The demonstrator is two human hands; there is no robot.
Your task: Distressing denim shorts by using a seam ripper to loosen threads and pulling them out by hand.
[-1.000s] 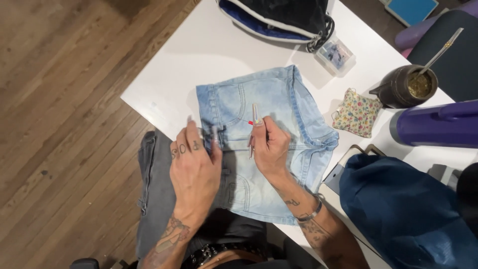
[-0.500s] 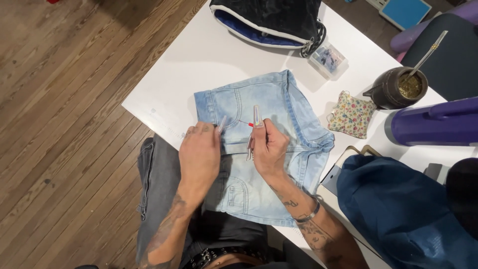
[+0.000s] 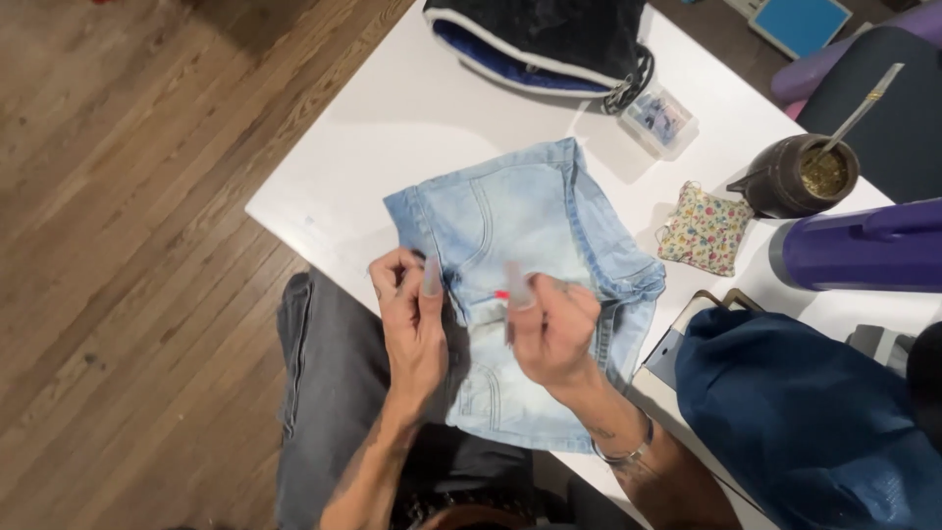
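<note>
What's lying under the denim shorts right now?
The denim shorts lie flat on the white table, their lower part overhanging its edge above the grey trousers. Both hands press on top. Anything beneath the fabric is hidden.

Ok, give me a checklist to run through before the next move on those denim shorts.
1. Denim shorts lie on the white table: ok, though the lower part hangs over the near edge.
2. Left hand pinches the fabric: ok.
3. Right hand holds a small tool with a red tip: ok; the kind of tool: cannot tell, blurred.
4. Floral pouch lies clear of the shorts: ok.
5. Gourd cup with metal straw stands upright, away from both hands: ok.
</note>
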